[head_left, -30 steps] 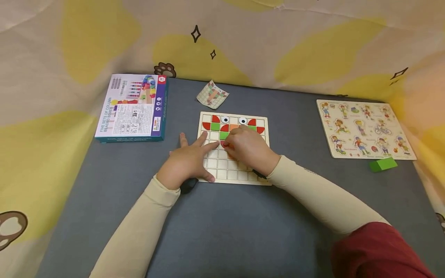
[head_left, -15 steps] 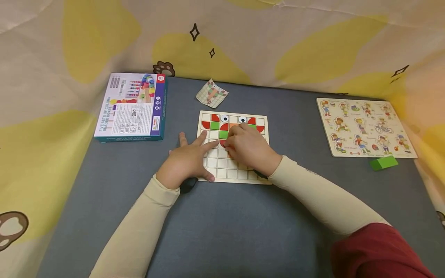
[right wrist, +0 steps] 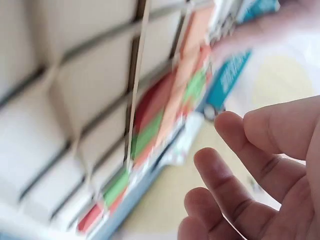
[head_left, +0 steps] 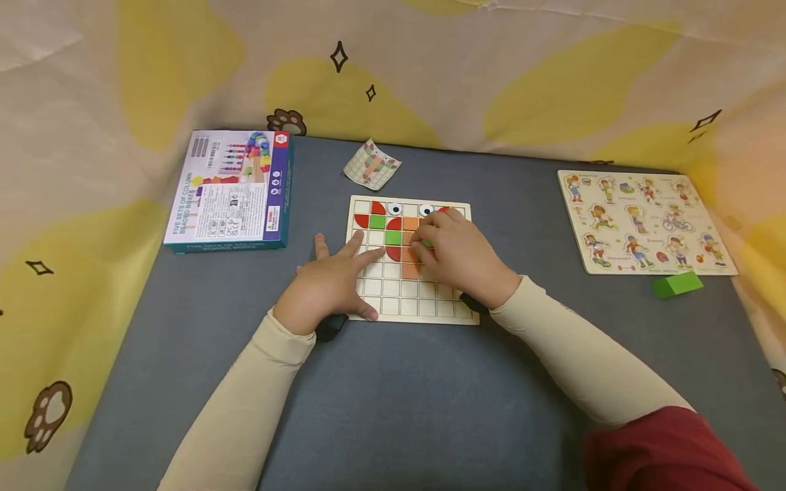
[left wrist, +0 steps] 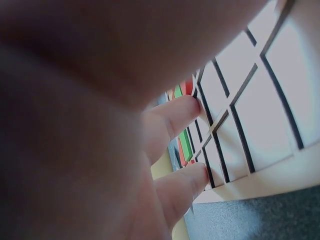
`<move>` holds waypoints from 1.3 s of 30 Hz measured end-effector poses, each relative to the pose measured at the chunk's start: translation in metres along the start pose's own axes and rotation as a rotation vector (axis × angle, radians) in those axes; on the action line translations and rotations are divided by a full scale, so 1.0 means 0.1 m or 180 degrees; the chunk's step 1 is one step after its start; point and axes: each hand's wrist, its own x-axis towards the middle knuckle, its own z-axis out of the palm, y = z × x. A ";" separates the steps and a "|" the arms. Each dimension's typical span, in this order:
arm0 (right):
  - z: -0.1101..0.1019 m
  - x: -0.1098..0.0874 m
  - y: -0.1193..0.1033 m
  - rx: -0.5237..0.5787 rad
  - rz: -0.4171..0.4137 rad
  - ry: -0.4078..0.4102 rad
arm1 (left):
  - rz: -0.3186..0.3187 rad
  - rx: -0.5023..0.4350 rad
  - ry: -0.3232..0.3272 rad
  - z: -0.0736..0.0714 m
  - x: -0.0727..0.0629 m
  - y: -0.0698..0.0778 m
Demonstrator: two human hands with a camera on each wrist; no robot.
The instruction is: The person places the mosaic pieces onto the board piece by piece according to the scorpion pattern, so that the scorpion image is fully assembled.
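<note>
A pale wooden grid board (head_left: 393,307) lies on the table with coloured tiles in its upper cells. Among them are red quarter-round tiles (head_left: 394,254), green square tiles (head_left: 394,237), orange tiles (head_left: 411,271) and two eye tiles (head_left: 395,209). Spread over the board's left part, my left hand (head_left: 325,286) rests its fingertips and thumb on it. My right hand (head_left: 463,252) hovers over the right part and covers several tiles. In the right wrist view its fingers (right wrist: 215,170) are loosely bent, with the thumb near the index finger and nothing visible between them.
A small pattern card (head_left: 372,166) lies behind the board. At the left stands a boxed bead set (head_left: 227,191). On the right are a wooden picture puzzle (head_left: 645,225) and a green block (head_left: 678,285). A patterned cloth (head_left: 393,68) hangs behind the table.
My right hand has moved to the right, and its fingers have loosened. Orange tiles in the board's middle are now uncovered. The left hand keeps its place on the board.
</note>
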 end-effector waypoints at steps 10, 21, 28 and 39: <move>-0.38 -0.59 0.56 0.0298 0.0617 0.0180 | 0.0006 -0.0100 0.0025 -0.04 -0.04 0.01; -0.17 -1.08 0.69 0.0472 0.0570 -0.0086 | 0.0006 -0.0089 0.0048 -0.03 -0.03 -0.02; -0.07 -1.12 0.62 0.0317 0.0524 0.0007 | 0.0007 -0.0079 0.0011 -0.01 -0.02 -0.01; -0.01 -1.16 0.59 0.0234 0.0554 0.0166 | 0.0027 -0.0050 0.0002 0.01 0.00 0.01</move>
